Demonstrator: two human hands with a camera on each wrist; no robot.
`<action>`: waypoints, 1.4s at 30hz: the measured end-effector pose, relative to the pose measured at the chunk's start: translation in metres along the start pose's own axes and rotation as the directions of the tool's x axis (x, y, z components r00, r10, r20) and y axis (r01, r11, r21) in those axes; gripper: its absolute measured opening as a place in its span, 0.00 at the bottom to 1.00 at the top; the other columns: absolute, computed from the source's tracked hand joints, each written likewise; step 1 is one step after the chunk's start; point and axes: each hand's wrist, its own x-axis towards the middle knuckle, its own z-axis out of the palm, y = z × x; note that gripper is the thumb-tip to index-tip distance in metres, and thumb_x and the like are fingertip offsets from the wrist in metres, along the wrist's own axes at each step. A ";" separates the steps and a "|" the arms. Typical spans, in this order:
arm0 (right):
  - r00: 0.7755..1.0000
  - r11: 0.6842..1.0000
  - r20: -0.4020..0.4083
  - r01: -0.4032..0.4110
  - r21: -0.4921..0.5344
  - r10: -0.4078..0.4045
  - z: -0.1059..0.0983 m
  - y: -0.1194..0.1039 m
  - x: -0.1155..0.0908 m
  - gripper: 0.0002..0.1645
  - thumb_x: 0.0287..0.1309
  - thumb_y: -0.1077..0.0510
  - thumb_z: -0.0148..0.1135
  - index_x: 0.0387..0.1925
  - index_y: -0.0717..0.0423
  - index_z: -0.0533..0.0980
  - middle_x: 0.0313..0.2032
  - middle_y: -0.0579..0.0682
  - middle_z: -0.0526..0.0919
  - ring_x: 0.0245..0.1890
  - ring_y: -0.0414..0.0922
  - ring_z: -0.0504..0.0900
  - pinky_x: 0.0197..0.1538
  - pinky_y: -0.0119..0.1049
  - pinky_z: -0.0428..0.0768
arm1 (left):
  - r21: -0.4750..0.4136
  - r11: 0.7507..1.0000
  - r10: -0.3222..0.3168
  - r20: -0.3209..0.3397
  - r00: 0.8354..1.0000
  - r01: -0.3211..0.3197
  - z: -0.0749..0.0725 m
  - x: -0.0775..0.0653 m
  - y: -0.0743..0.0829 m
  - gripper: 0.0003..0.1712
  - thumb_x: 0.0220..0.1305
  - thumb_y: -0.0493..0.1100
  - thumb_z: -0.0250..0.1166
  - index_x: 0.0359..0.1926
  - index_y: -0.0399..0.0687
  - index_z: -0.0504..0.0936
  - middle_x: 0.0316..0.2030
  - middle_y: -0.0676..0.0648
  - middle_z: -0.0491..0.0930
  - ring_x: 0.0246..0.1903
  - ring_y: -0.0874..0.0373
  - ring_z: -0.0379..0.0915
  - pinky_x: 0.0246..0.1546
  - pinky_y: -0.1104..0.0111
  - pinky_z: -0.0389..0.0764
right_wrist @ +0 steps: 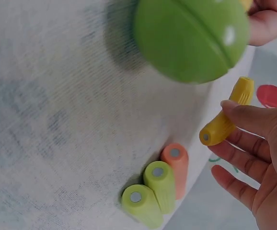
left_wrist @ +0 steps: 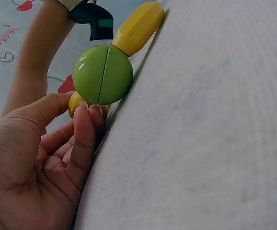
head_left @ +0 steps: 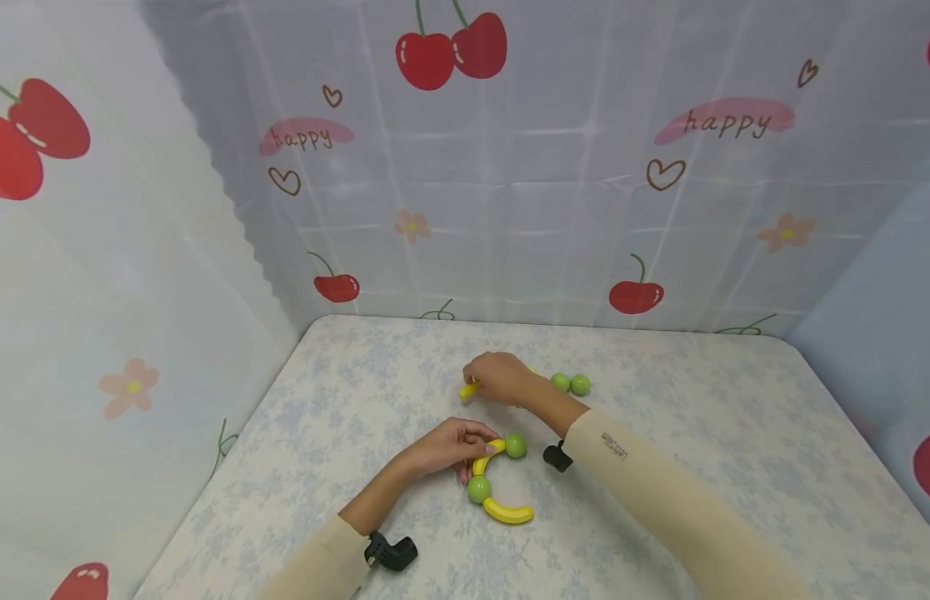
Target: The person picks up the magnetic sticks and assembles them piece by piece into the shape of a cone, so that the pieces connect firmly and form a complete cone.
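Note:
My left hand (head_left: 446, 448) pinches a curved yellow stick (head_left: 478, 464) lying on the table between two green balls. One green ball (head_left: 515, 446) sits at its far end; the other green ball (left_wrist: 103, 74) joins it to a second curved yellow stick (head_left: 508, 512). The pieces meet end to end, forming an open curve. Farther back, my right hand (head_left: 501, 377) holds a separate yellow stick (right_wrist: 227, 112) between thumb and fingers. A grey disc shows on that stick's end. In the head view the hand hides most of it.
Two light green sticks (right_wrist: 159, 187) and an orange stick (right_wrist: 176, 167) lie side by side near my right hand, grey discs on their ends. Beyond my right wrist are two round green pieces (head_left: 570, 383). Cherry-print curtains (head_left: 510, 167) surround the patterned table (head_left: 735, 433).

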 end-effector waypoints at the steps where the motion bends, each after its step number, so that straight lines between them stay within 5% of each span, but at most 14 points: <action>1: 1.000 1.000 -0.014 -0.001 0.020 0.001 -0.002 -0.001 -0.002 0.07 0.63 0.62 0.70 0.43 0.52 0.85 0.42 0.46 0.87 0.41 0.43 0.83 0.45 0.39 0.83 | 0.000 1.000 -0.002 -0.001 1.000 0.002 0.000 0.000 0.000 0.17 0.74 0.45 0.63 0.58 0.45 0.83 0.22 0.51 0.78 0.15 0.61 0.73 0.20 0.71 0.79; 8: 0.995 0.992 -0.097 -0.007 0.129 0.020 -0.012 -0.005 -0.021 0.07 0.60 0.61 0.73 0.40 0.52 0.84 0.38 0.46 0.86 0.37 0.43 0.82 0.41 0.39 0.81 | 0.017 1.000 0.004 -0.008 1.000 -0.004 -0.001 0.001 0.000 0.17 0.74 0.46 0.63 0.59 0.46 0.83 0.22 0.50 0.78 0.15 0.61 0.74 0.20 0.71 0.80; 16: 0.981 0.972 -0.170 -0.057 0.226 0.096 -0.015 -0.007 -0.049 0.13 0.61 0.60 0.72 0.48 0.51 0.84 0.37 0.46 0.86 0.31 0.39 0.80 0.33 0.34 0.80 | 0.027 1.000 0.009 -0.014 1.000 -0.009 0.002 0.000 -0.001 0.16 0.74 0.45 0.63 0.58 0.45 0.84 0.22 0.50 0.79 0.15 0.62 0.74 0.19 0.71 0.80; 26: 0.962 0.958 -0.239 -0.067 0.278 0.136 -0.014 -0.005 -0.085 0.12 0.59 0.60 0.74 0.45 0.54 0.84 0.33 0.44 0.84 0.27 0.36 0.77 0.29 0.30 0.77 | 0.030 1.000 0.000 -0.019 1.000 0.001 0.001 0.001 -0.004 0.16 0.73 0.47 0.64 0.57 0.48 0.85 0.21 0.50 0.78 0.15 0.61 0.73 0.19 0.71 0.80; 42: 0.938 0.912 -0.213 -0.183 0.367 0.274 0.003 0.008 -0.133 0.13 0.55 0.63 0.76 0.43 0.53 0.85 0.35 0.43 0.84 0.31 0.38 0.78 0.31 0.31 0.78 | 0.010 1.000 -0.010 -0.046 0.999 0.010 0.002 0.002 -0.003 0.16 0.73 0.47 0.65 0.56 0.46 0.84 0.24 0.50 0.81 0.16 0.62 0.74 0.18 0.71 0.79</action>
